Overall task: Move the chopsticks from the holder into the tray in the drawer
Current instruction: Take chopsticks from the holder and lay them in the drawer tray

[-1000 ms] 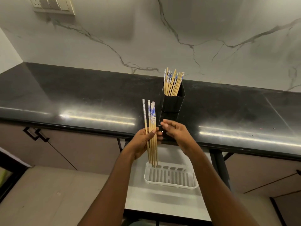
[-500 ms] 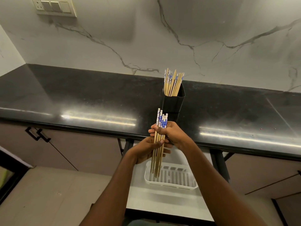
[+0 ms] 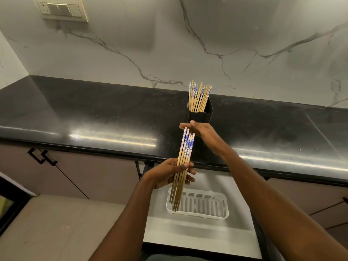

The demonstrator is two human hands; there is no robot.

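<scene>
The left hand (image 3: pixel 170 174) is wrapped around a bundle of chopsticks (image 3: pixel 182 166), fingers curled closed on the wooden shafts about halfway down, blue-and-white patterned ends pointing up, plain tips hanging just above the near-left corner of the white tray (image 3: pixel 222 216). That slotted tray sits in the open drawer (image 3: pixel 188 234), with nothing lying in it. Up past the tray, the right hand (image 3: pixel 200 131) hovers at the top ends of the bundle, fingers loosely bent and extended over the patterned tips; it may be brushing them, but it grips nothing that can be made out. Right behind that hand, on the black countertop (image 3: pixel 94 117) beyond the tray, stands the black holder (image 3: pixel 200 114), upright, with more chopsticks in the holder (image 3: pixel 199 97) fanned out, some patterned ends up. Farther back from the tray, the marble wall (image 3: pixel 131 49), and high to the left a switch plate (image 3: pixel 62 10).
</scene>
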